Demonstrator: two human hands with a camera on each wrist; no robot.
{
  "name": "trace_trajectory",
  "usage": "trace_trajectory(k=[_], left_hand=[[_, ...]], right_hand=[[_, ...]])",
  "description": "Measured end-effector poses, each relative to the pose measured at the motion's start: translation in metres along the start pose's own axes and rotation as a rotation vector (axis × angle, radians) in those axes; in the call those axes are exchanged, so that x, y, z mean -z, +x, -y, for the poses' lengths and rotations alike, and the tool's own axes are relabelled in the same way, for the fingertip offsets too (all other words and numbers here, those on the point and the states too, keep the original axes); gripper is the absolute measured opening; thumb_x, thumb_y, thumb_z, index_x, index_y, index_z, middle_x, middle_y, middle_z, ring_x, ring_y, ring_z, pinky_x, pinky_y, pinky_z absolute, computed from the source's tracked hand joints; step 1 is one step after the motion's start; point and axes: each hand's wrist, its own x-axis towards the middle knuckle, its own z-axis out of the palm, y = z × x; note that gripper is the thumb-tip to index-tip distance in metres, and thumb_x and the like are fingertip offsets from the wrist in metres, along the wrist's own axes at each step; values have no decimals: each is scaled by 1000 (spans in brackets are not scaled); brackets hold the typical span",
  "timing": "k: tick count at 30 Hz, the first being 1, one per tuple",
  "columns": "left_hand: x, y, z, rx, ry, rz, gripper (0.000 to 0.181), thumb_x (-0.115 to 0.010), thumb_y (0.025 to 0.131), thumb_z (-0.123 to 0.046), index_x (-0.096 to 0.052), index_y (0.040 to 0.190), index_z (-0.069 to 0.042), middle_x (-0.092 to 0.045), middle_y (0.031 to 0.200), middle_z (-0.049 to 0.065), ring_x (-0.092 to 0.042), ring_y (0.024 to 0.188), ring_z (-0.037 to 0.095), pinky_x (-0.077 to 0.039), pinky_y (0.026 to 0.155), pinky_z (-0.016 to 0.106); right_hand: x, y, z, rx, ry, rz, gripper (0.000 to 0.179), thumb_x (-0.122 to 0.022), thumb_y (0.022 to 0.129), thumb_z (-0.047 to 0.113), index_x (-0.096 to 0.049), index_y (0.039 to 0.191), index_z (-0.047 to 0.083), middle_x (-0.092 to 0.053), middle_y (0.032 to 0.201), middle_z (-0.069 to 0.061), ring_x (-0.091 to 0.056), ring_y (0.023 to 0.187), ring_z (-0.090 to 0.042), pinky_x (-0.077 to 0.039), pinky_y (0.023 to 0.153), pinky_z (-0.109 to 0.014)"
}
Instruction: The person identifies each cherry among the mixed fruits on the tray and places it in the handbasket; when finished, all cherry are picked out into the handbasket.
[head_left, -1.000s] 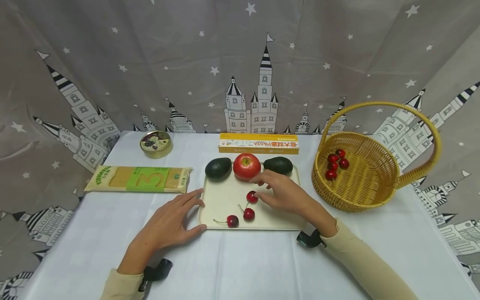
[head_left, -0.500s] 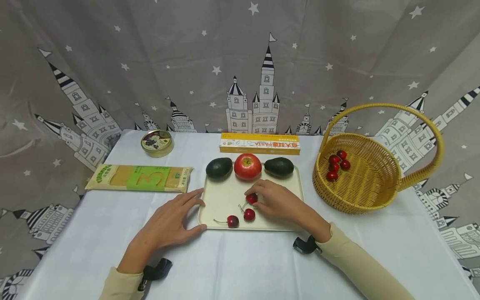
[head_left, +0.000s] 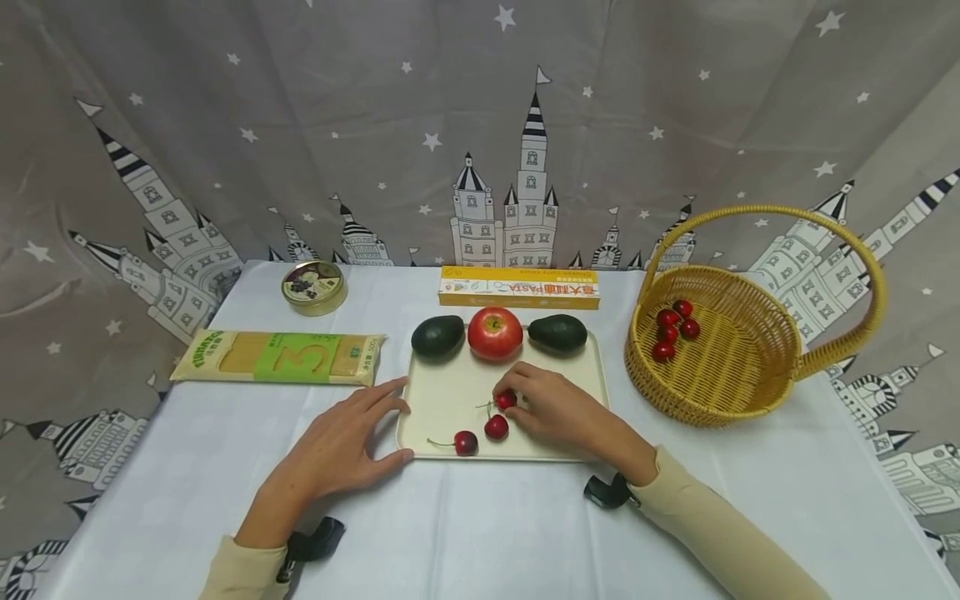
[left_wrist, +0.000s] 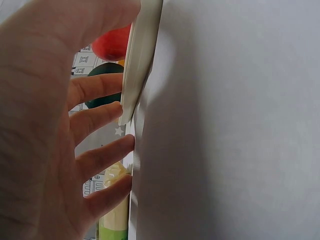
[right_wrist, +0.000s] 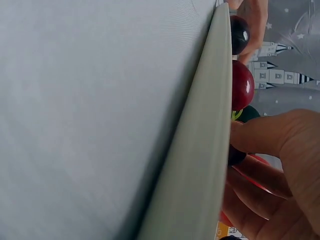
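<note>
Two avocados (head_left: 438, 337) flank red fruit (head_left: 495, 335) behind cherries (head_left: 497, 427); pasta box (head_left: 519, 288) beyond.

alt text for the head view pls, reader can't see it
A person's right hand pinches a cherry on a cream tray that bears two more cherries, two avocados and a red fruit; the left hand rests at the tray's left edge. To the right, a wicker basket holds five cherries.
</note>
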Motion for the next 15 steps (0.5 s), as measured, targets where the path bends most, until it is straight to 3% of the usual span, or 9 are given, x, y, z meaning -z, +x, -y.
trace_trajectory(k=[15], left_hand=[[0,0,1,-11,-8,-6,50,-81,89,-54,-67,127,-23,-50,166,4,-56,143,35,-52,108,60]], right_hand=[[18,-5,-10,18,-66,-19,25,-86,91,11,-79,115,12,-68,113,-1,-64,94,-14,-60,90,-35]])
